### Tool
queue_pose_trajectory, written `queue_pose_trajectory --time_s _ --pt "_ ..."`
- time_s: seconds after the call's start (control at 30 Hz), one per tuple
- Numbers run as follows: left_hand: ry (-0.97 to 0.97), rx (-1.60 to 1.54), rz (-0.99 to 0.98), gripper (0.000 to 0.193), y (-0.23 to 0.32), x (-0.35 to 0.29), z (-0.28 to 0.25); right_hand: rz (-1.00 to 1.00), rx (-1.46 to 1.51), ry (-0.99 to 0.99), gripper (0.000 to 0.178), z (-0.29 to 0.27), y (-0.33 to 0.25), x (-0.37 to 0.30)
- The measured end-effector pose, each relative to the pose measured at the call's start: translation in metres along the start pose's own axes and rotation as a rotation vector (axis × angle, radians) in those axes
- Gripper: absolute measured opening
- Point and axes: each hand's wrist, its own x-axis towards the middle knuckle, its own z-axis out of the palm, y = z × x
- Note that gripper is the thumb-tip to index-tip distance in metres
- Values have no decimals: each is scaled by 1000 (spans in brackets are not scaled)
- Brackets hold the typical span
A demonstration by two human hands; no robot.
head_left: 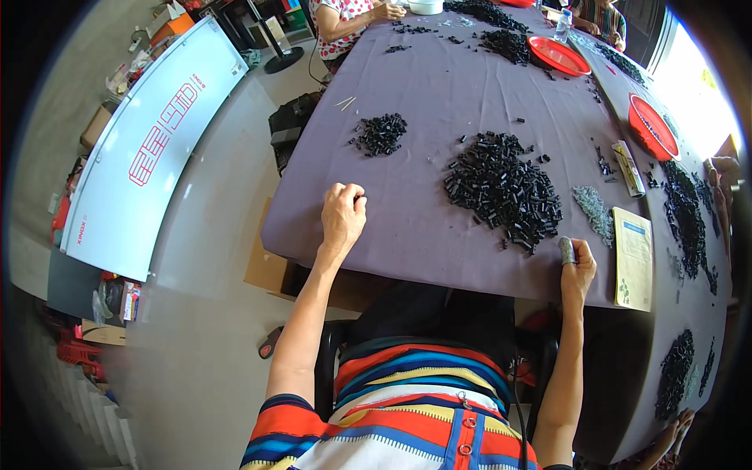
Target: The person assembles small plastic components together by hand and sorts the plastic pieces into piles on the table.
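My left hand (343, 219) is closed above the cloth near the table's left front corner. A bit of a small black piece (358, 198) shows between its thumb and fingers. My right hand (578, 268) is at the front edge, fingers curled together, with a grey wrap (566, 251) around one finger. What it may pinch is hidden. Just beyond and left of it lies a large heap of short black tubular pieces (501, 188). A smaller heap of black pieces (381, 134) sits farther off, beyond my left hand. Small clear-grey pieces (594, 213) are piled past my right hand.
A yellow booklet (633, 258) and a yellow-and-white box (628, 168) lie right of the grey piles. Red trays (653, 129) and more black heaps (680, 207) stand along the right side. Co-workers sit at the far end, one in a dotted shirt (333, 23). A purple-grey cloth (423, 251) covers the table.
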Motion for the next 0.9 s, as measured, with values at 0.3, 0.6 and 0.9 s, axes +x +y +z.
queue_pose_trajectory --time_s 0.3,0.6,0.9 --pt "-137 -26 -81 6 2 5 -12 -7 -4 -5 3 1 0 0" --pt "-31 -139 82 7 -17 60 14 56 -72 -86 4 -4 -6 11" --pt "-179 35 333 37 -8 112 63 63 -8 -31 5 20 16 69"
